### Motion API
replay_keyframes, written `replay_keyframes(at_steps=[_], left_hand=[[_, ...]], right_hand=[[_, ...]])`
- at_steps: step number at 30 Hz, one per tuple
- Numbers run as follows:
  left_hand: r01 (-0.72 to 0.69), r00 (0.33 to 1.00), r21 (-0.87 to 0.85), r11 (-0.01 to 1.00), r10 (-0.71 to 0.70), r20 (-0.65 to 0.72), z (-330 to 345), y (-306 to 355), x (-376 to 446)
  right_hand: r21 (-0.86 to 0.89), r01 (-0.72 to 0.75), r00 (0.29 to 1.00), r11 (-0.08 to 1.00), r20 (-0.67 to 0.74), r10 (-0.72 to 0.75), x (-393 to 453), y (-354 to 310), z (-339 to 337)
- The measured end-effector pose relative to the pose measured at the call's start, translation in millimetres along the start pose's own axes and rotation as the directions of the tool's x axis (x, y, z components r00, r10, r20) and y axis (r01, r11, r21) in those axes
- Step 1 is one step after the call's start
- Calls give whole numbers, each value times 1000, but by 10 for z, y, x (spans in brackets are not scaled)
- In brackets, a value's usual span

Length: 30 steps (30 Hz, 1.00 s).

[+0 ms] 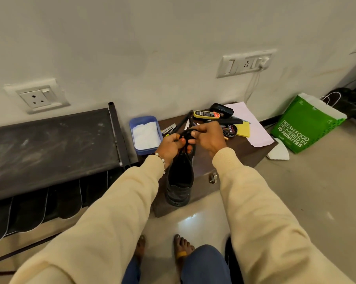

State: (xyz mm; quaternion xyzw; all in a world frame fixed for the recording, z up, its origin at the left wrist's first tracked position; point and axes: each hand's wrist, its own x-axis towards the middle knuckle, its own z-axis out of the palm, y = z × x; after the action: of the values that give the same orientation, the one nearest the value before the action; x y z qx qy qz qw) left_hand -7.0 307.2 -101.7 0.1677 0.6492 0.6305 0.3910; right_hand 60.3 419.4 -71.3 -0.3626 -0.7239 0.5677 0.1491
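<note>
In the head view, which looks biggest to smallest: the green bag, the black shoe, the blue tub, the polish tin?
1. Green bag
2. Black shoe and blue tub, too alike to rank
3. Polish tin, smallest

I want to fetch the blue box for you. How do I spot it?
Find the low brown table against the white wall. At its left end, beside the black rack, sits the blue box. It alone is a blue tub, open-topped, with something white inside.
</note>
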Motion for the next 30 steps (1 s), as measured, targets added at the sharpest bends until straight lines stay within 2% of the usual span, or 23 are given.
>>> replay_keyframes(at_steps=[3,6,8,10,13,17,19,21,24,27,30], left_hand=[[-81,997,235,969,80,14,-59,21,40],[-109,993,504,857,121,9,-32,70,17],[-81,983,602,794,164,-85,20,72,-35],[8,967,566,824,137,-213,61,13,-84],[170,924,332,928,-33,-381,116,-109,-174],[299,868,85,950,-234,-437,135,-216,-254],[326,846,44,944,-271,-458,153,-249,-254],[347,831,81,934,-266,-489,184,-267,-270],[355,815,126,926,-241,-527,214,-347,-283],[309,811,158,938,-173,-558,236,-453,-239],[200,812,307,931,19,-584,280,-449,-333]], right_hand=[[193,-36,996,981,-76,52,-53,99,0],[224,-75,977,972,-177,117,-130,214,17],[211,-96,965,973,-218,143,-184,297,69],[156,-97,959,983,-248,134,-245,361,137],[24,-83,957,996,-277,87,-346,457,227],[-246,-52,981,968,-192,4,-488,625,334],[-455,-2,995,891,-94,-46,-522,664,337],[-654,62,996,754,-4,-86,-538,691,322],[-772,175,978,611,66,-197,-600,776,320],[-771,290,944,567,132,-304,-614,885,322],[-737,352,927,576,189,-325,-618,858,313]])
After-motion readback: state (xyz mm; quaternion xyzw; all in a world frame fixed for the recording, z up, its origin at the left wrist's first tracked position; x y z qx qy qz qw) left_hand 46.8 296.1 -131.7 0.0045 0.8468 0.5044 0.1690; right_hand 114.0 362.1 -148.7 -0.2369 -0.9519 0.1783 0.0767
